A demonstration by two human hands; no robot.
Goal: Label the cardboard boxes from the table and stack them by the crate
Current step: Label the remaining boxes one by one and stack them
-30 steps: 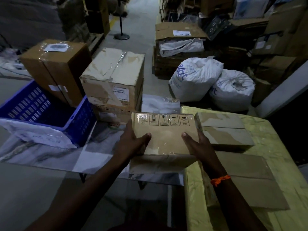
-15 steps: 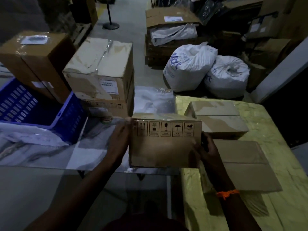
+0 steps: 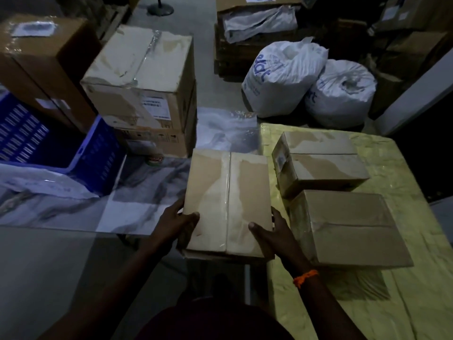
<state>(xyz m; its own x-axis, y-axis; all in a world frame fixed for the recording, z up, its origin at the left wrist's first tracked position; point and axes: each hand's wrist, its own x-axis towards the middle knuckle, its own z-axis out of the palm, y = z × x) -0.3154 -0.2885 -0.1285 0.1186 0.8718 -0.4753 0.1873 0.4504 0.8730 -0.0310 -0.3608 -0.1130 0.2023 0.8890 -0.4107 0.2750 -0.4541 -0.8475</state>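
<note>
A flat cardboard box (image 3: 228, 192) with a taped centre seam facing up is held between my two hands over the gap between the tables. My left hand (image 3: 180, 223) grips its near left edge, thumb on top. My right hand (image 3: 266, 231) grips its near right edge, thumb on top. Two more cardboard boxes (image 3: 318, 160) (image 3: 348, 224) lie on the yellow-covered table (image 3: 404, 303) to the right. A blue crate (image 3: 98, 153) stands at the left, with stacked cardboard boxes (image 3: 147, 94) just behind and beside it.
A brown carton (image 3: 46, 60) stands behind the crate. Two white sacks (image 3: 282, 77) (image 3: 340, 94) and more cartons (image 3: 255, 23) sit on the floor beyond. A marble-patterned table (image 3: 122, 207) carries the crate. A pole's round base (image 3: 160, 7) stands on the aisle floor.
The box was turned in my hands: its printed side with handling symbols faced me, now the taped seam side faces up. My thumbs came back on top. The view tilted down.
</note>
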